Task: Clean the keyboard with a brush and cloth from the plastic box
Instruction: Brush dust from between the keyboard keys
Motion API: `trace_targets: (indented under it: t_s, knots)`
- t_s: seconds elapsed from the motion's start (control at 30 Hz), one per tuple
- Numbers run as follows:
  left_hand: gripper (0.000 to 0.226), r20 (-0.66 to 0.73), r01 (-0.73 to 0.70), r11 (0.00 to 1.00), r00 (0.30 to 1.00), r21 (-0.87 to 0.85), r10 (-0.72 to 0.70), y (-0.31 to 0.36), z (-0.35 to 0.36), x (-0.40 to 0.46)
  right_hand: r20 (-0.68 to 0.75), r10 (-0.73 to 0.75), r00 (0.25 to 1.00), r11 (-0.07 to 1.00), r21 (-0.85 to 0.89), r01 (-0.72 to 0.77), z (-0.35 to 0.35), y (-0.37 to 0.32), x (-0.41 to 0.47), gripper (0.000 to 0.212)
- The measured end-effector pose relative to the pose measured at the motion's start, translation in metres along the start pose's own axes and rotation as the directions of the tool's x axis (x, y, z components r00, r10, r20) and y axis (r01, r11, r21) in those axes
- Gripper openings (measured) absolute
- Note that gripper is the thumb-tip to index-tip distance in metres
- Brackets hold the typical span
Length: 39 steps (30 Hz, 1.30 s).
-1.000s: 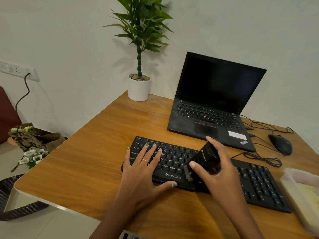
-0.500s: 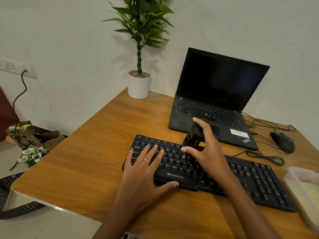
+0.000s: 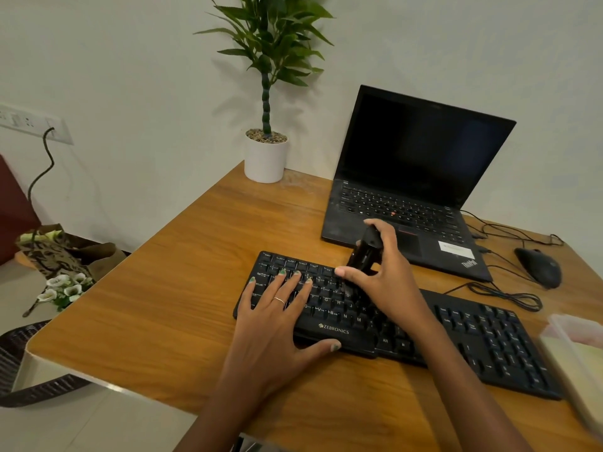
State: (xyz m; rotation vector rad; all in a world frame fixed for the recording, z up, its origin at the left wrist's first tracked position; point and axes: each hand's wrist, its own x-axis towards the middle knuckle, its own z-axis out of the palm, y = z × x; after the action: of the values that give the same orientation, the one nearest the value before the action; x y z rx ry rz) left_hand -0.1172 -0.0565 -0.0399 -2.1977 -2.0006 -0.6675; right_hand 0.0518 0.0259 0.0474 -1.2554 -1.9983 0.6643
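Head view: black keyboard (image 3: pixel 401 324) lies flat on the wooden counter (image 3: pixel 182 288), near edge, running from center out toward 3 o'clock. Left hand (image 3: pixel 277 324) lies on its left end, fingers straight & spread over the keys, thumb along the front edge, so that grip is spread, pinning not pinching. Right hand (image 3: pixel 388 272) has its grip curled round a small black brush (image 3: pixel 367 251), held nearly upright, bristle end down on the upper key rows near the middle

Handling, as a guess: keyboard looks light, stiff plastic, likely to slide on smooth wood, so pressing one end flat seems right; keycaps can pop if scrubbed hard. Brush looks light w/ a rigid body, best taken round the body well above the bristles. Clear plastic box (image 3: pixel 577 360) at 4 o'clock by the counter edge, blurred; something pale inside, can't tell if it's the cloth

Count: 1 keyboard, 1 brush, 1 box, 2 hands; also 1 laptop (image 3: pixel 411 177) at 1 o'clock, 1 mouse (image 3: pixel 538 267) at 2 o'clock, 1 potted plant (image 3: pixel 266 154) at 12
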Motion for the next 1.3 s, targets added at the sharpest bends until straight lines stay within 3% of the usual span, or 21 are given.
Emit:
trace_targets:
  t_s: [0.37, 0.63, 0.87, 1.0, 1.1, 1.17, 1.3]
  knots:
    - [0.091, 0.014, 0.001, 1.0, 1.0, -0.004, -0.001, -0.001, 0.001, 0.001, 0.097, 0.025, 0.995, 0.997, 0.069, -0.032, -0.014, -0.002, -0.025, 0.081]
    - [0.09, 0.021, 0.009, 1.0, 1.0, 0.006, -0.009, -0.001, 0.002, -0.001, -0.098, 0.038, 0.994, 0.999, 0.017, -0.037, 0.004, 0.009, 0.008, 0.083]
    - [0.09, 0.03, 0.008, 1.0, 1.0, 0.018, -0.008, -0.001, 0.003, 0.001, 0.073, 0.033, 0.997, 0.999, 0.032, -0.035, -0.01, -0.002, -0.018, 0.079]
    - [0.09, 0.041, 0.009, 1.0, 0.999, 0.019, -0.01, 0.0, 0.001, 0.0, -0.072, 0.014, 0.997, 0.999, -0.037, -0.016, 0.006, 0.005, 0.002, 0.082]
    - [0.09, 0.042, 0.008, 1.0, 0.999, 0.028, -0.009, 0.0, 0.0, 0.001, -0.159, 0.024, 0.987, 1.0, 0.022, -0.021, 0.012, 0.009, 0.004, 0.081]
    - [0.091, 0.043, 0.014, 1.0, 0.999, 0.019, -0.015, 0.0, 0.001, 0.001, -0.097, 0.041, 0.994, 0.998, 0.059, -0.035, 0.005, 0.002, -0.007, 0.077]
    - [0.091, 0.046, 0.022, 1.0, 0.999, 0.014, -0.023, 0.001, 0.0, 0.001, 0.197, 0.055, 0.979, 0.997, 0.048, -0.066, -0.018, -0.012, -0.028, 0.072]
